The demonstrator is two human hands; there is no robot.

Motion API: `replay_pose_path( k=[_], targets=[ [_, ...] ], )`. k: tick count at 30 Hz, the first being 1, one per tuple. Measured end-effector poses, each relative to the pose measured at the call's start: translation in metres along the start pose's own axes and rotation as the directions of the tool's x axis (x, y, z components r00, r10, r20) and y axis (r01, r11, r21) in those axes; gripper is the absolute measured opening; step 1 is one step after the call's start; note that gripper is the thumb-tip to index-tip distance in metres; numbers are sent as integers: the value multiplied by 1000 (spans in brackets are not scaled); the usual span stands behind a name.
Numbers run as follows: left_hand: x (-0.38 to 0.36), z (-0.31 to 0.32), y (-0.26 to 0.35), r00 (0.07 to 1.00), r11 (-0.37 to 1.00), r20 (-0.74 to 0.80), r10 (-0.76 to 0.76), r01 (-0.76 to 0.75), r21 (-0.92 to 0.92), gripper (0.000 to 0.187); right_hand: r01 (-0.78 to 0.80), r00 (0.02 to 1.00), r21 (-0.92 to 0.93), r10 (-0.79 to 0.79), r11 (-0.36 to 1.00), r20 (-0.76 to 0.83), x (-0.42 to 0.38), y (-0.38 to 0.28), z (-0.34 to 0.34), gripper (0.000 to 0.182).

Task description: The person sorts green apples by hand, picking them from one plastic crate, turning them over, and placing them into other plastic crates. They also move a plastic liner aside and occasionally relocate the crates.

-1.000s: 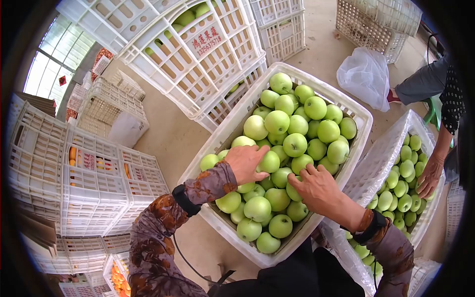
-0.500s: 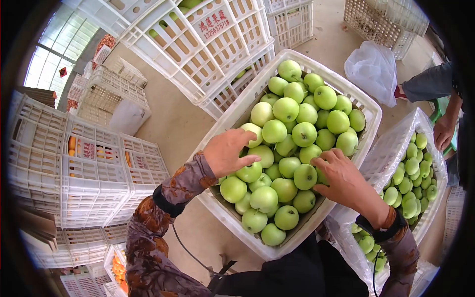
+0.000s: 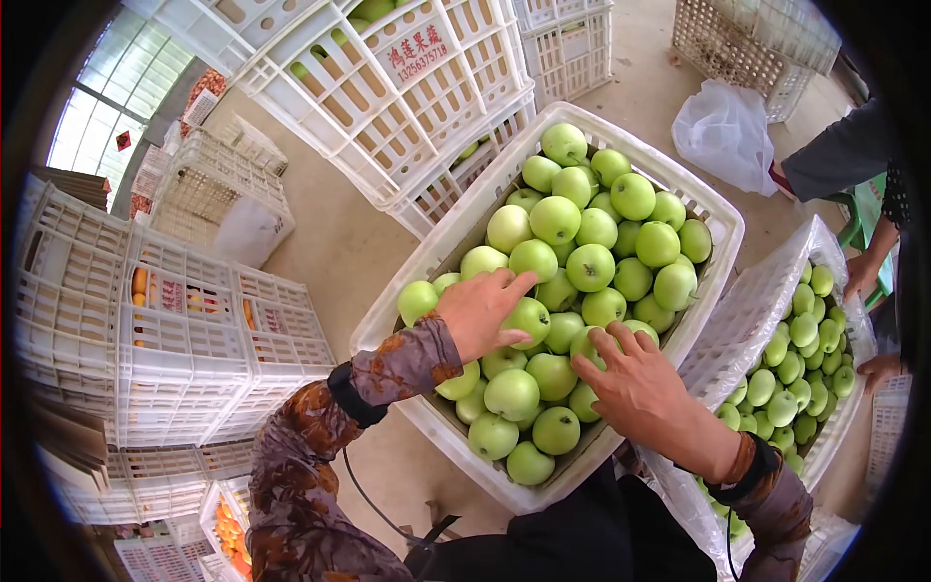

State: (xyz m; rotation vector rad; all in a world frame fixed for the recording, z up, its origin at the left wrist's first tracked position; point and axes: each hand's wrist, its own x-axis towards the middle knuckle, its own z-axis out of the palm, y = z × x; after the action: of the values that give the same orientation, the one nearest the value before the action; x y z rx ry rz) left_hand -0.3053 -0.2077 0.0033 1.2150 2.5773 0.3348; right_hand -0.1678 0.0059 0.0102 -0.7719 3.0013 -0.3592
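A white plastic crate (image 3: 713,281) in front of me is heaped with green apples (image 3: 591,268). My left hand (image 3: 480,312) is over its left side, thumb and fingers around a green apple (image 3: 529,321). Slightly lower and to the right, my right hand (image 3: 635,388) curls its fingers over another green apple (image 3: 584,345), partly covering it. Both apples are still down among the others. The undersides of the fingers are hidden.
At right, a plastic-lined crate (image 3: 737,359) holds smaller green fruit (image 3: 803,330); another person's hand (image 3: 863,274) is beside it. Stacked white crates stand behind (image 3: 388,87) and at left (image 3: 184,330). A clear plastic bag (image 3: 722,136) lies on the floor.
My left hand has moved right and down onto an apple. My right hand has shifted left over another apple. A second hand of the other person now shows at the right crate.
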Motion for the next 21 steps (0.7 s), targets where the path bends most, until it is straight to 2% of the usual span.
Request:
replay_pose_path(
  k=[1,3,4,6,7,8,9,11,13,15,16,18,19,20,21],
  targets=[
    [-3,-2,-4,1000,1000,6,2,-2,2,61,-4,1000,5,4,1000,-1,-1,-5,-2,37],
    [-15,-7,-15,988,998,-151,-27,18,-59,51,25,996,84,-32,996,86,1,-17,-5,40],
    [-23,-10,-24,990,999,-141,-28,22,-49,51,71,990,93,-82,993,116,4,-24,-4,42],
    [-39,-12,-45,944,995,-312,-104,98,-34,45,124,989,167,-136,978,62,14,-39,2,44],
    [-47,-11,-54,943,994,-314,-108,106,-25,45,178,982,222,-186,959,15,20,-45,6,47],
    [-55,-7,-63,964,993,-255,-74,94,68,46,229,973,131,-226,964,-37,26,-49,16,48],
    [-62,-6,-65,981,985,-190,-45,75,156,46,236,972,130,-233,963,-40,32,-51,21,48],
    [-70,-5,-64,991,972,-114,-67,91,216,55,233,972,17,-233,972,-28,41,-55,31,46],
    [-65,-8,-59,996,967,-77,-55,72,245,67,202,978,23,-201,979,-54,47,-58,49,35],
    [-63,-3,-58,998,931,-60,-18,38,363,68,188,972,35,-181,982,-152,50,-62,67,25],
    [-60,0,-64,997,928,-73,26,3,372,67,168,979,29,-163,985,-124,49,-63,65,23],
    [-56,-9,-53,998,946,-51,25,-7,323,66,122,986,30,-117,992,-116,39,-65,52,20],
    [-50,-15,-45,997,945,-44,57,-40,324,66,88,995,-20,-89,996,-43,33,-65,42,21],
    [-48,-17,-36,995,976,-74,68,-51,213,66,67,997,-66,-64,996,35,29,-66,37,21],
    [-47,-16,-30,993,994,-104,62,-52,94,66,55,998,-66,-53,996,41,25,-66,37,21]
  ],
)
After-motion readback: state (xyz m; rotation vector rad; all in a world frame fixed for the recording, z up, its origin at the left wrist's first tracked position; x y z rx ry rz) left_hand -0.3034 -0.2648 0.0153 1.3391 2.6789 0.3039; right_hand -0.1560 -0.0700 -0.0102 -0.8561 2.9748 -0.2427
